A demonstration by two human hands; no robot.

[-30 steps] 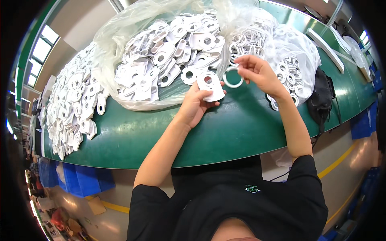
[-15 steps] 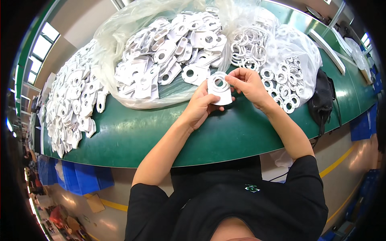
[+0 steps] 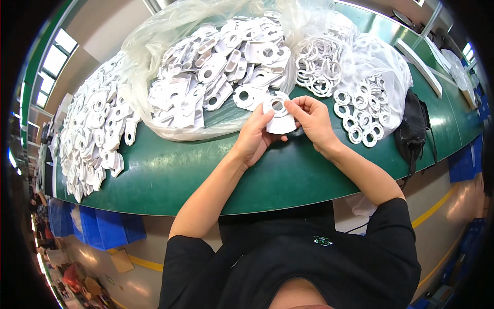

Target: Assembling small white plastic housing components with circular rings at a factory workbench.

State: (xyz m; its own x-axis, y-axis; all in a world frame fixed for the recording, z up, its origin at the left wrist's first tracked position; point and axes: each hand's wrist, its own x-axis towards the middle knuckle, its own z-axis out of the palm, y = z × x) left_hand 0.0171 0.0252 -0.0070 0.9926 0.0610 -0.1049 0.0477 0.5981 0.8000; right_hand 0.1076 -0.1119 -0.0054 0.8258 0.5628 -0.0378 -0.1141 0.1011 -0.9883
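Note:
My left hand is closed on a white plastic plate with a round hole, its thumb on the plate's left edge and its fingers underneath. On the plate's rounded end lies a white ring, around the hole. My right hand pinches at the right side of this ring, thumb and forefinger against its rim; the fingertips partly cover that edge. Both hands are above the green table, in front of a heap of similar white plates in a clear plastic bag.
Another heap of white plates lies on the green table at the left. White rings spill from a second clear bag at the right, beside a black bag. Blue bins stand below the table's front left edge.
My right hand has lowered slightly, its thumb and finger now lower on the ring's right side. The left thumb has shifted up to the plate's left edge. The ring sits lower over the plate.

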